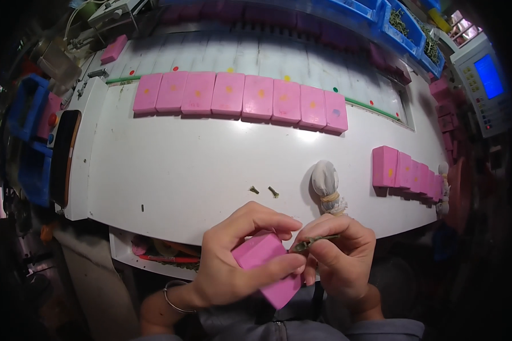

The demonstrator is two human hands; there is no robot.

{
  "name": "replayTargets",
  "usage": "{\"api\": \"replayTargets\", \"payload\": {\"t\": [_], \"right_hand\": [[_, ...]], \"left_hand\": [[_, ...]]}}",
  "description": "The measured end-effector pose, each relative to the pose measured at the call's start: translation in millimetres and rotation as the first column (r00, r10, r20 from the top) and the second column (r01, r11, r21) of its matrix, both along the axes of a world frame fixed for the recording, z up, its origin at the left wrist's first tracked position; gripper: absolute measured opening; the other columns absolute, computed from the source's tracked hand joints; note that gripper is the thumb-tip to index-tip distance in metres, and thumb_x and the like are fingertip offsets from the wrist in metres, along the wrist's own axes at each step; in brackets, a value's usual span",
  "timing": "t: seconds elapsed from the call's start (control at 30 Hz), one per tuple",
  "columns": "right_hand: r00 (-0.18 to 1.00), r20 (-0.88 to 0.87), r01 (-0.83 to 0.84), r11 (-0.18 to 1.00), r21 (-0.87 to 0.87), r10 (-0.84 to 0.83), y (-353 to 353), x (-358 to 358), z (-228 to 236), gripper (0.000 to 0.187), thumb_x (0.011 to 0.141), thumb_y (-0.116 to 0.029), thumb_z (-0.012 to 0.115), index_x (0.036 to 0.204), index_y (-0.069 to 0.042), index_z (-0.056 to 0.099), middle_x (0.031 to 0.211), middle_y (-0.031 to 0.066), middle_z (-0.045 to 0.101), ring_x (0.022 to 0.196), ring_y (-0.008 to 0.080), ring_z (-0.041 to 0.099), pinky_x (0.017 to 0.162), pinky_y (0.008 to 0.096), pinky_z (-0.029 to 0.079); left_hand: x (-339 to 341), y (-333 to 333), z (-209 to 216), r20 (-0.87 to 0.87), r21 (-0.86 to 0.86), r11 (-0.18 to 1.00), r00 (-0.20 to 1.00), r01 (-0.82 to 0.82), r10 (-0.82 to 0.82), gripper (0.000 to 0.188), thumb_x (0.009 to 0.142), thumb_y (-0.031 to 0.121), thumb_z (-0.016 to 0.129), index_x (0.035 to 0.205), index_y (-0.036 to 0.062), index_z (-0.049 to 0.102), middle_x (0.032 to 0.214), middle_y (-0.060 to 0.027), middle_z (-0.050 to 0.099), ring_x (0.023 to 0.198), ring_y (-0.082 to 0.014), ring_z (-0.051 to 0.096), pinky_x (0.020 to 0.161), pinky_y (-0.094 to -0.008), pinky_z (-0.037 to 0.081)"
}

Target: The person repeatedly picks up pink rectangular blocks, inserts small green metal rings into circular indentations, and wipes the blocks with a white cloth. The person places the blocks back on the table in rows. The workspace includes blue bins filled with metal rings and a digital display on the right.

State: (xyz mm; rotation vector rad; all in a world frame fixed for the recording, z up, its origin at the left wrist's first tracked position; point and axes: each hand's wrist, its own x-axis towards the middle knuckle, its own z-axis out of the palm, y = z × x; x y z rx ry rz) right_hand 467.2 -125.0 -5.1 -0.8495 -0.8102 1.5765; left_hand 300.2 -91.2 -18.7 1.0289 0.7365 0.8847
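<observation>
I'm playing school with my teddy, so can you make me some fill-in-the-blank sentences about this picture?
1. The left hand holds a ____-coloured block.
2. The right hand pinches a small ____-coloured piece.
3. A bracelet circles the ____ wrist.
4. The lit screen glows ____.

Missing words: pink; green; left; blue.

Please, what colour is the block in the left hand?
The block is pink; it shows in the head view.

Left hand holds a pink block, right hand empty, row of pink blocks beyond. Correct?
Not quite: the right hand isn't empty; the head view shows it pinching a green piece. The left hand does hold a pink block, with a row of pink blocks beyond.
</observation>
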Motion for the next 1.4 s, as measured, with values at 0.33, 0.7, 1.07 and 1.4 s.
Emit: {"api": "replayTargets", "payload": {"t": [0.33,0.7,1.07,1.4], "right_hand": [[0.900,0.423,0.055,0.989,0.134,-0.107,-10.1,-5.6,-3.7,0.023,0.082,0.011,0.056,0.105,0.008,0.060,0.083,0.0109,0.062,0.060,0.0080,0.055,0.051,0.0182,0.043],[0.620,0.667,0.101,0.885,0.454,-0.413,-12.9,-9.8,-1.3,0.016,0.075,0.009,0.066,0.089,0.006,0.061,0.074,0.0133,0.064,0.059,0.0121,0.062,0.052,0.0198,0.047],[0.948,0.173,-0.220,0.945,-0.242,0.265,-9.9,11.9,2.0,0.030,0.096,-0.015,0.043,0.072,0.001,0.051,0.059,-0.0005,0.047,0.051,0.0054,0.036,0.048,0.0199,0.030],[0.789,0.432,-0.307,0.890,-0.338,0.436,-7.4,20.5,-0.3,0.044,0.099,-0.021,0.037,0.060,-0.003,0.047,0.058,-0.0018,0.046,0.049,0.0078,0.037,0.047,0.0224,0.031]], "left_hand": [[6.8,-6.7,5.2,-0.202,0.457,0.869,0.930,-0.187,0.307,0.023,0.069,-0.007,0.071,0.090,-0.0013,0.063,0.086,-0.0105,0.058,0.075,-0.0144,0.058,0.068,-0.0245,0.047],[4.3,-4.6,6.0,-0.194,0.372,0.924,0.966,-0.090,0.172,0.018,0.070,-0.006,0.071,0.086,-0.0020,0.063,0.086,-0.0108,0.058,0.073,-0.0138,0.058,0.066,-0.0241,0.047],[0.0,-0.3,12.8,-0.244,0.342,0.939,0.963,-0.029,0.119,0.017,0.068,-0.008,0.071,0.082,-0.0013,0.065,0.082,-0.0088,0.060,0.071,-0.0129,0.058,0.064,-0.0230,0.047],[-0.2,-0.9,12.2,-0.339,0.431,0.901,0.920,-0.035,0.198,0.021,0.065,-0.007,0.074,0.083,0.0004,0.067,0.080,-0.0070,0.057,0.068,-0.0120,0.056,0.059,-0.0234,0.045]]}}
